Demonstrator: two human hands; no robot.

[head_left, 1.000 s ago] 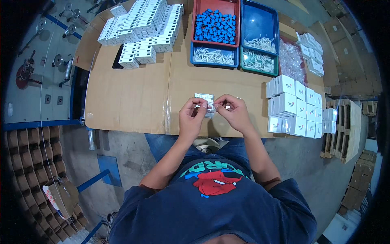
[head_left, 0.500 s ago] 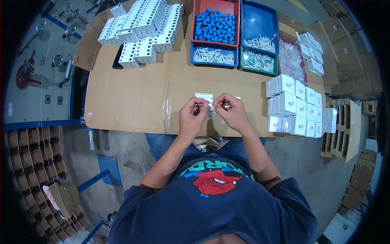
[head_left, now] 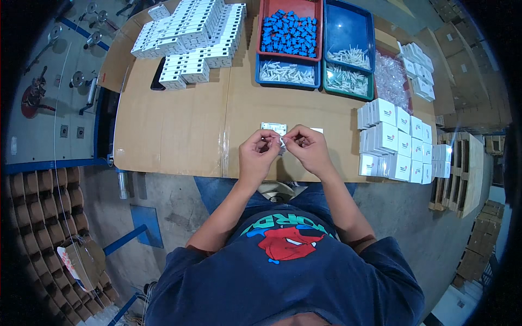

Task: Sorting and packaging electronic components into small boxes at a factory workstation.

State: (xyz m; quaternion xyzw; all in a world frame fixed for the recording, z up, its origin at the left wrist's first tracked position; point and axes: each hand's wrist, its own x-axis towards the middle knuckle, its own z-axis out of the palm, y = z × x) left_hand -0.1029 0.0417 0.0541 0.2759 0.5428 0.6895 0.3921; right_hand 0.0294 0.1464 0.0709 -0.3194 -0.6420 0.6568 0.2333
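Observation:
Both my hands meet at the near middle of the cardboard-covered table (head_left: 179, 130). The fingers of my left hand (head_left: 258, 156) and my right hand (head_left: 310, 152) pinch a small whitish piece (head_left: 281, 140) between them; its exact kind is too small to make out. Directly beneath lies a white rectangular device (head_left: 273, 127) with printed markings, its near part mostly covered by my fingers. Behind my right hand the edge of a flat white item (head_left: 318, 130) shows.
At the far left, white block-shaped devices (head_left: 187, 38) are stacked beside a dark phone-like slab (head_left: 157, 76). Trays hold blue parts (head_left: 288, 35) and white pins (head_left: 285, 73). A bin of clear plastic pieces (head_left: 390, 76) and stacked white boxes (head_left: 399, 142) stand on the right.
My fingertips have shifted only slightly around the small whitish piece, the right ones drawing a little closer to the left. Everything on the table stays in place.

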